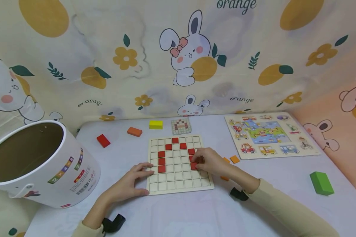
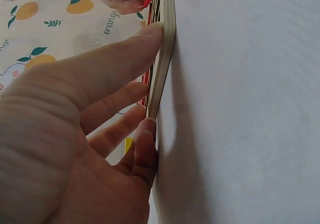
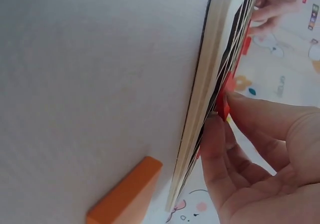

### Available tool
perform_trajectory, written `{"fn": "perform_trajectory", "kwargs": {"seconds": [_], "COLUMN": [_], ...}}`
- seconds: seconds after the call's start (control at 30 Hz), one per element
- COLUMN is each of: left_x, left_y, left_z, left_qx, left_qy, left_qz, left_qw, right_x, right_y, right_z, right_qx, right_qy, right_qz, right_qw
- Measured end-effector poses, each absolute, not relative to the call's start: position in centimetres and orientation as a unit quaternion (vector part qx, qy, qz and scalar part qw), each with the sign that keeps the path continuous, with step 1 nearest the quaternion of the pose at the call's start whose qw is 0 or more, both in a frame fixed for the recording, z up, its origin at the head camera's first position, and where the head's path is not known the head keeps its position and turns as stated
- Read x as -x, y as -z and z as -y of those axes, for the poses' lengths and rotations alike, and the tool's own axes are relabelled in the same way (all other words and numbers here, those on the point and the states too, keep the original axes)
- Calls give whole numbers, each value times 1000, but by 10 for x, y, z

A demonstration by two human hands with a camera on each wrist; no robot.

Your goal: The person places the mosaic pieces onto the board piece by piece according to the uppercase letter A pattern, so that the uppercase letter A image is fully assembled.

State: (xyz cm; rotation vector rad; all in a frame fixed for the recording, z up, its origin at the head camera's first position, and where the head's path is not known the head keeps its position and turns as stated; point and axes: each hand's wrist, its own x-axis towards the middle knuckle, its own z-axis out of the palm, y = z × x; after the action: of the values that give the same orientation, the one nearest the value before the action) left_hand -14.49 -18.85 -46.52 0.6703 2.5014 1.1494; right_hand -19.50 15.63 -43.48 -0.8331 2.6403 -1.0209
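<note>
A square wooden grid board [image 1: 178, 185] lies on the white-covered table, with several red square tiles [image 1: 161, 161] set in its cells in an arch shape. My right hand [image 1: 210, 161] is over the board's right side. Its thumb and forefinger pinch a red tile [image 3: 223, 102], held tilted at the grid in the right wrist view. My left hand [image 1: 129, 181] rests along the board's left edge, thumb by the near corner and fingertips on the rim. Behind the board lies a small card [image 1: 181, 126] printed with a grid pattern.
A white bucket [image 1: 80, 164] stands at left. Red [image 1: 103, 141], orange [image 1: 134, 131] and yellow [image 1: 156, 124] blocks lie behind the board. Orange pieces [image 1: 234, 159] lie near my right wrist. A vehicle puzzle board [image 1: 243, 131] and a green block [image 1: 321, 183] are at right.
</note>
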Motion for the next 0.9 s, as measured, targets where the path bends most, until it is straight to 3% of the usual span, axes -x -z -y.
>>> {"fn": "perform_trajectory", "kwargs": {"seconds": [0.33, 0.7, 0.9], "left_x": [145, 146, 146], "left_y": [466, 465, 465], "left_z": [189, 187, 188], "left_qx": [-232, -238, -233], "left_qy": [-402, -403, -403], "left_qz": [-872, -870, -871], "left_qw": [155, 155, 157], "right_x": [193, 170, 161], "right_y": [433, 427, 434], "right_z": [-165, -242, -252], "right_qx": [277, 240, 260], "right_qy": [334, 352, 377], "right_qz": [-896, -895, -876], "right_qw": [95, 135, 149]}}
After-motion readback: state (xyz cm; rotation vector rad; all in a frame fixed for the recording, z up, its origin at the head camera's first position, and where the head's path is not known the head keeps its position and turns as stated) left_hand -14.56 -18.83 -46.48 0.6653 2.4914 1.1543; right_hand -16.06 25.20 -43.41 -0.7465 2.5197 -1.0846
